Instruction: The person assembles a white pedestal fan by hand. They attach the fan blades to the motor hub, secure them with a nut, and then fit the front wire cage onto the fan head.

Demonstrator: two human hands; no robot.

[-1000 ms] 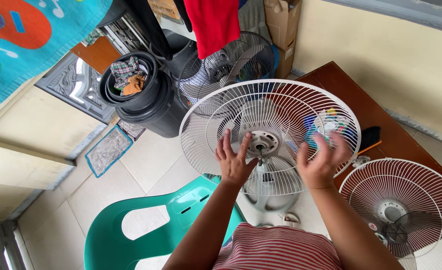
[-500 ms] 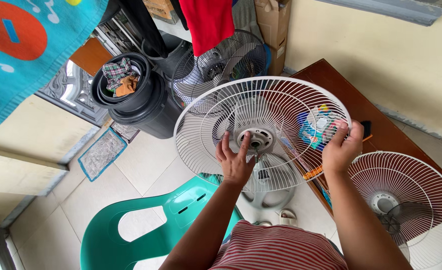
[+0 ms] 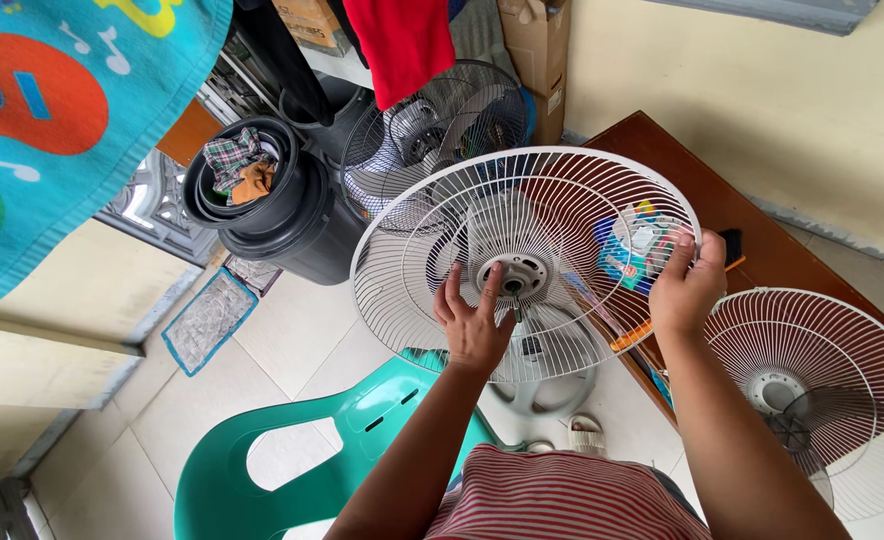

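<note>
A white wire fan guard [image 3: 402,260] on a standing fan fills the middle of the head view, with a grey motor hub [image 3: 510,274] and its shaft at the centre. My left hand [image 3: 472,325] lies flat on the wires just below the hub, fingers spread. My right hand [image 3: 684,285] grips the guard's right rim. The fan's round base [image 3: 552,385] shows through the wires on the floor below.
A green plastic chair [image 3: 292,450] stands below the fan. A second white fan [image 3: 812,370] is at the right, a dark fan [image 3: 442,120] behind. Black stacked tubs [image 3: 282,220] with cloths sit left. A brown table [image 3: 762,250] holds colourful items and a brush.
My right hand went from the guard's lower right, blurred in motion, to its right rim and took hold there. The left hand stayed below the hub.
</note>
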